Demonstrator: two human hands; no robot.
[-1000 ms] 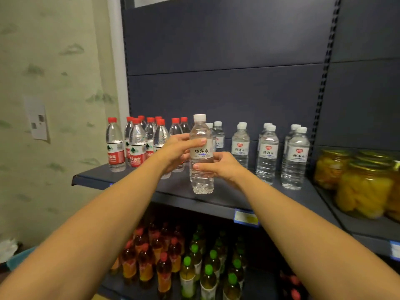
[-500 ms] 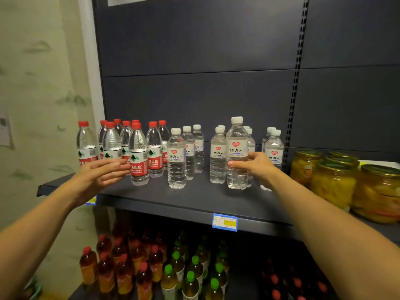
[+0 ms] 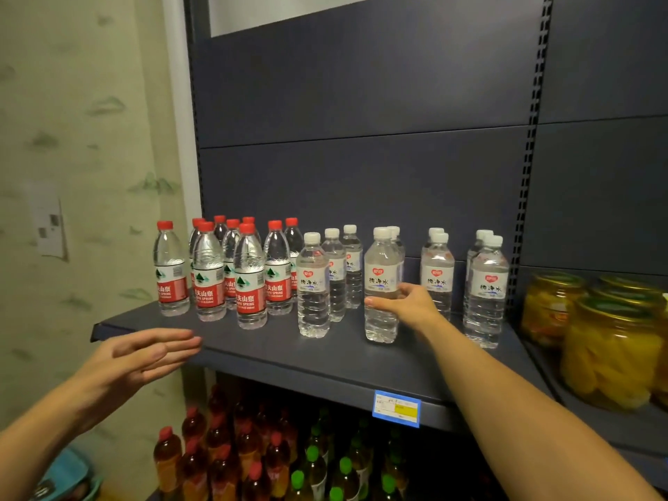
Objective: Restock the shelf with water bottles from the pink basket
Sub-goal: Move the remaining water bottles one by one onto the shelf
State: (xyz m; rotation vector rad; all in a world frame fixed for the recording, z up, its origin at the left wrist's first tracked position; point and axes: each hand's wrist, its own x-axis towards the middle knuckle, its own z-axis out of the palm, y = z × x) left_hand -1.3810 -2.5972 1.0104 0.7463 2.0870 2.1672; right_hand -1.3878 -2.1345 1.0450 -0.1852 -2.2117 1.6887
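On the dark grey shelf (image 3: 325,367) stand rows of clear water bottles with white caps. My right hand (image 3: 406,305) grips the front white-capped water bottle (image 3: 381,276) of the second row; the thumb lies across its front and the fingers reach behind it. The bottle stands upright on the shelf. My left hand (image 3: 144,356) hovers with straight fingers, holding nothing, just in front of the shelf's left front edge. Left of the white-capped rows is a cluster of red-capped water bottles (image 3: 249,280). The pink basket is out of view.
Glass jars of yellow fruit (image 3: 611,348) fill the neighbouring shelf on the right. Below, tea bottles with red and green caps (image 3: 253,461) crowd the lower shelf. A blue and yellow price tag (image 3: 396,408) hangs on the shelf edge. A teal object (image 3: 68,475) sits bottom left.
Both hands held the bottle in the air a second ago; it now stands on the shelf under my right hand. My left hand let go and dropped down and left.
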